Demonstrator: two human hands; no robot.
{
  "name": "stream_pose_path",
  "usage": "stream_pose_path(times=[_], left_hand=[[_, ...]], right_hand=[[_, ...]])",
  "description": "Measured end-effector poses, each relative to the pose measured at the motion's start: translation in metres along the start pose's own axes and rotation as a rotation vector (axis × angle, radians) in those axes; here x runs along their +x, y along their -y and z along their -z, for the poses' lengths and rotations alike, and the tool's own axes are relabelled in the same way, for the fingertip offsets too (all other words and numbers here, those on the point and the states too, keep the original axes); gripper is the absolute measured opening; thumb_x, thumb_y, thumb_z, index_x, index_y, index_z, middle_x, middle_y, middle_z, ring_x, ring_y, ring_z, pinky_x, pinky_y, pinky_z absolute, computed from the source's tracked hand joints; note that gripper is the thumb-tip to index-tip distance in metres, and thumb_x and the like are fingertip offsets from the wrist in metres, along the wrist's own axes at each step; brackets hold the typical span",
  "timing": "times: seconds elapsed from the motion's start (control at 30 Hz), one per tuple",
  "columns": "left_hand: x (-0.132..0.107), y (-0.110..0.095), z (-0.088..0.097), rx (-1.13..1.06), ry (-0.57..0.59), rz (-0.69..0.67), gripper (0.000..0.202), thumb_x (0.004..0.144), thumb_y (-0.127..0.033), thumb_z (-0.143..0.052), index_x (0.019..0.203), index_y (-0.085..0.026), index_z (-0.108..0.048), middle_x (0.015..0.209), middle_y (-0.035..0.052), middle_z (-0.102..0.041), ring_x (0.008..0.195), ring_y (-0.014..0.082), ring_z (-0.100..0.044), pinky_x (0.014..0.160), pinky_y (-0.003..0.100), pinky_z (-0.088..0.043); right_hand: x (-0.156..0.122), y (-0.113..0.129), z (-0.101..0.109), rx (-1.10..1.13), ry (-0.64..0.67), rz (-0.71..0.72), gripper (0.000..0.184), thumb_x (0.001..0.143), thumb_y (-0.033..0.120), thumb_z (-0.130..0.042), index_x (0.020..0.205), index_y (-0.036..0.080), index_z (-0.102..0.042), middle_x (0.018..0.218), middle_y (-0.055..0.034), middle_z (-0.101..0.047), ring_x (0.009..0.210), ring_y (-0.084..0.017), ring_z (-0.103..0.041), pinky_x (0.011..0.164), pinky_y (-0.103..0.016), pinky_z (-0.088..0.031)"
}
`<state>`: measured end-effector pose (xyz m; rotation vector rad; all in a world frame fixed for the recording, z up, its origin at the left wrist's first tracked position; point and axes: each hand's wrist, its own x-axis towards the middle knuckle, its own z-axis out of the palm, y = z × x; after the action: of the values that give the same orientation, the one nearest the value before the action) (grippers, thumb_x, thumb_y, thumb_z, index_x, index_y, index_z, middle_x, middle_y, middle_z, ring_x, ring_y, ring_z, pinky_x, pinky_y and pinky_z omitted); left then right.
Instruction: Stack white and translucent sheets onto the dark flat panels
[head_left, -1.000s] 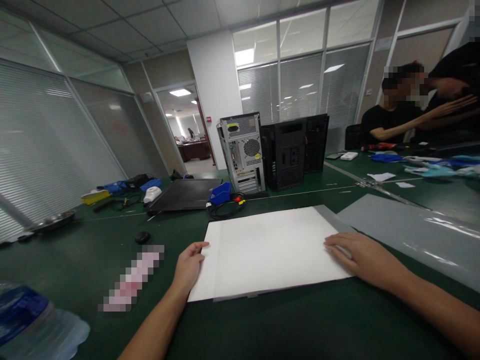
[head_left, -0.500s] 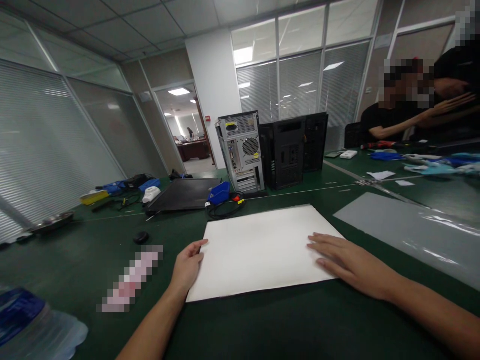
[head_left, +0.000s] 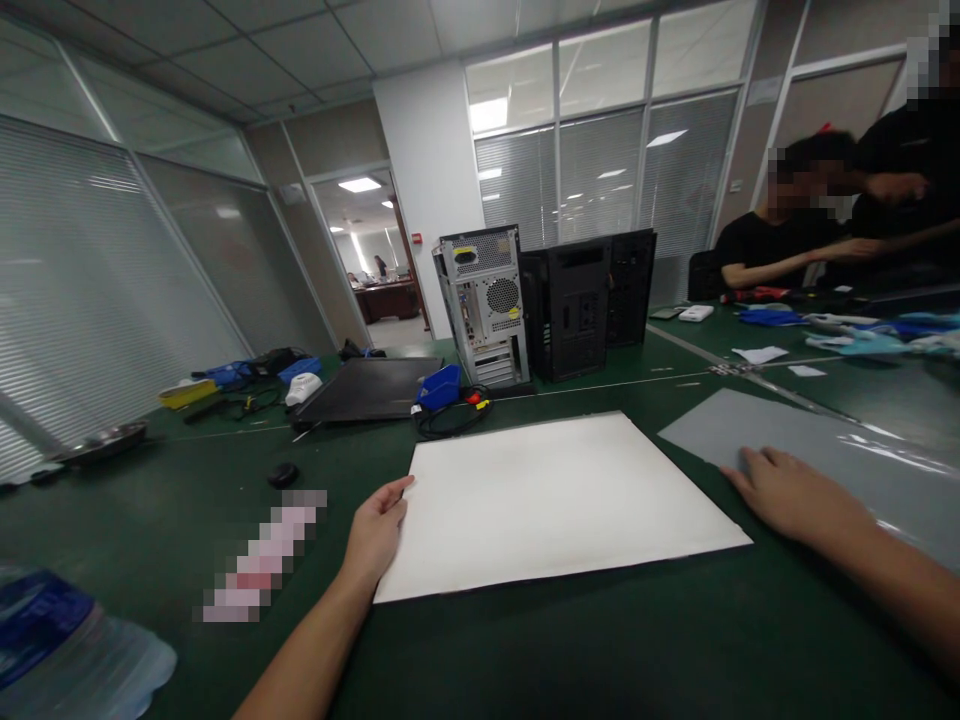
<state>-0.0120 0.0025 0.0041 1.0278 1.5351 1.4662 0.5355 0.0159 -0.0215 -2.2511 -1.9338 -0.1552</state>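
A white sheet (head_left: 555,500) lies flat on the green table in front of me. My left hand (head_left: 379,530) is closed at its left edge, thumb and fingers on the rim. To the right lies a translucent grey plastic sheet (head_left: 802,430) with glossy reflections. Over its near left edge, my right hand (head_left: 795,495) has its fingers curled on top and its thumb at the rim; the underside of this grip is hidden. A small gap of table separates the two sheets.
Behind the sheets stand a computer case (head_left: 487,305) and black case parts (head_left: 577,310). A dark flat panel (head_left: 371,390), a cable (head_left: 450,425) and a round black object (head_left: 283,474) lie left. A water bottle (head_left: 75,640) is near left. Two people (head_left: 787,235) work at far right.
My right hand has left the white sheet and moved right onto the plastic sheet, whose corner has shifted slightly left. My left hand stays on the white sheet.
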Motion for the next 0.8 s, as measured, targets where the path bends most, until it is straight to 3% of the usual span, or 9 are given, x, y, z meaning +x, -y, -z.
stream_pose_path(times=[0.17, 0.33, 0.57, 0.8], left_hand=[[-0.003, -0.004, -0.001, 0.081, 0.001, 0.048, 0.038, 0.063, -0.010, -0.067, 0.101, -0.014, -0.072, 0.104, 0.0085, -0.074, 0.087, 0.0196, -0.068, 0.081, 0.030, -0.049], [-0.006, -0.008, 0.001, 0.220, 0.035, 0.065, 0.046, 0.064, -0.018, -0.074, 0.110, -0.015, -0.069, 0.109, 0.0103, -0.072, 0.094, 0.0238, -0.068, 0.085, 0.033, -0.050], [-0.011, -0.015, 0.000, 0.283, 0.009, 0.015, 0.047, 0.060, -0.016, -0.079, 0.106, -0.015, -0.071, 0.118, 0.0123, -0.068, 0.106, 0.0267, -0.065, 0.096, 0.035, -0.045], [-0.012, -0.016, -0.001, 0.218, 0.027, 0.014, 0.043, 0.058, -0.009, -0.078, 0.099, -0.016, -0.070, 0.122, 0.0115, -0.066, 0.111, 0.0247, -0.062, 0.097, 0.032, -0.045]], right_hand=[[0.000, 0.002, 0.005, -0.042, 0.009, 0.011, 0.058, 0.092, 0.049, -0.020, 0.118, 0.013, -0.056, 0.113, -0.0221, -0.056, 0.098, -0.033, -0.057, 0.078, -0.047, -0.045], [0.001, -0.002, 0.011, -0.071, -0.003, 0.000, 0.051, 0.092, 0.039, -0.021, 0.119, 0.014, -0.056, 0.113, -0.0219, -0.056, 0.095, -0.031, -0.056, 0.074, -0.044, -0.044], [-0.002, 0.011, 0.007, -0.116, -0.023, -0.030, 0.063, 0.085, 0.064, -0.028, 0.112, 0.015, -0.059, 0.104, -0.0211, -0.058, 0.096, -0.037, -0.055, 0.075, -0.052, -0.042], [-0.004, 0.020, 0.011, -0.102, -0.046, 0.001, 0.058, 0.089, 0.054, -0.028, 0.121, 0.014, -0.055, 0.106, -0.0213, -0.059, 0.096, -0.035, -0.057, 0.074, -0.046, -0.045]])
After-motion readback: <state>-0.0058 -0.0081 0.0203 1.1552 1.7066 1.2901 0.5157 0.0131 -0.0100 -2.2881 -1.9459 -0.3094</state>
